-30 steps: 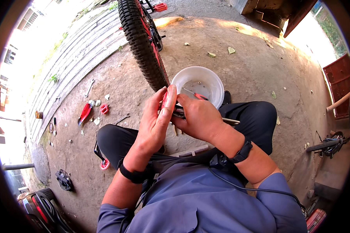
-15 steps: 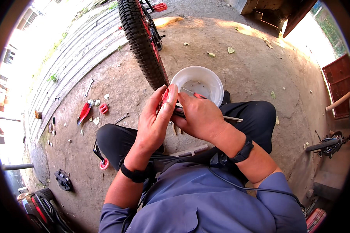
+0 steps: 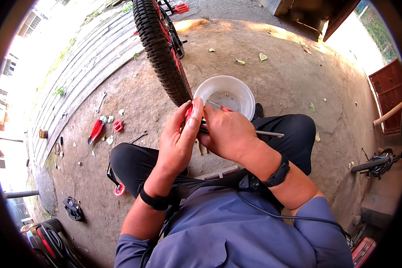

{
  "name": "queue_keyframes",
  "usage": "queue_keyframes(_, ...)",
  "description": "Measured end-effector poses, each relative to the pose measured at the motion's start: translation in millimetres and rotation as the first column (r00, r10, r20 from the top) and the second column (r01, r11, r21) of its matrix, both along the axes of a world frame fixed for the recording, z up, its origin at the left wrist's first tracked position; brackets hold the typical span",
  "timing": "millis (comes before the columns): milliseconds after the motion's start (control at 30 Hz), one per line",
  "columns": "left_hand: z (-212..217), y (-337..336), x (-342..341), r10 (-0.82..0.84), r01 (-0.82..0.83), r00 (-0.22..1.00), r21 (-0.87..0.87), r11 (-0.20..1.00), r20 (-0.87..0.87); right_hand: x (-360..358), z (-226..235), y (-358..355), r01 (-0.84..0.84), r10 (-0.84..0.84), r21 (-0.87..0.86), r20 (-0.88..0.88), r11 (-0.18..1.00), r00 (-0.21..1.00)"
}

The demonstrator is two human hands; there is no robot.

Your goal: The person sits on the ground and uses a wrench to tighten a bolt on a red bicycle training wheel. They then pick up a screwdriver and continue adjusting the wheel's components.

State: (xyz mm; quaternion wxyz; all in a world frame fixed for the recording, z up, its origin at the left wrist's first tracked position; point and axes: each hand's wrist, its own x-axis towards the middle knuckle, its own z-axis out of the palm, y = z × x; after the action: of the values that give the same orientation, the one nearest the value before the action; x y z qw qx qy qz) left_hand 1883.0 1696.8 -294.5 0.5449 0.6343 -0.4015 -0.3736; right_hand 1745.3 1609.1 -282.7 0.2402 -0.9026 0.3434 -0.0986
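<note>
Both my hands meet in front of my lap, just short of a knobby bicycle tyre (image 3: 163, 53). My left hand (image 3: 179, 138) is closed around a small red part (image 3: 190, 114), mostly covered by my fingers. Against it, my right hand (image 3: 228, 131) grips a metal tool with a slim rod-shaped handle (image 3: 270, 133) sticking out to the right. Its working end is hidden between the hands. Just beyond them stands a translucent white bucket (image 3: 248, 96), with a red-handled tool (image 3: 227, 109) and small bits inside.
On the ground to the left lie a wrench (image 3: 101, 102), a red-and-black piece (image 3: 96, 130), a red pedal (image 3: 118, 126) and another wrench (image 3: 139, 136). A black bundle (image 3: 73, 208) lies lower left. Another bicycle wheel (image 3: 370, 164) is at the far right.
The tool's handle has swung slightly and its end reaches a little farther right. My left fingers have shifted on the red part, covering more of it.
</note>
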Motion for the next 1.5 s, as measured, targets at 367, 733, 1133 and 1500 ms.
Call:
queue_keyframes(367,-5.9,0.6,0.6,0.008,-0.009,1.0,0.043,0.999,0.017,0.3,-9.7,0.6,-0.014,0.014,-0.006,0.006,1.0,1.0)
queue_keyframes(733,6.1,12.7,17.2,0.05,-0.046,0.993,0.036,0.998,-0.106,-29.0,-5.1,-18.2,-0.131,0.083,0.218,0.217,0.967,0.973)
queue_keyframes(1133,9.4,43.0,32.0,0.06,-0.063,0.99,-0.02,0.998,-0.126,-63.4,-6.0,14.3,-0.24,-0.679,0.969,0.208,0.048,0.704)
queue_keyframes(1500,7.4,45.3,34.4,0.044,-0.056,0.984,-0.061,0.997,-0.174,-87.6,0.3,37.1,-0.248,-0.704,0.969,0.165,-0.017,0.691)
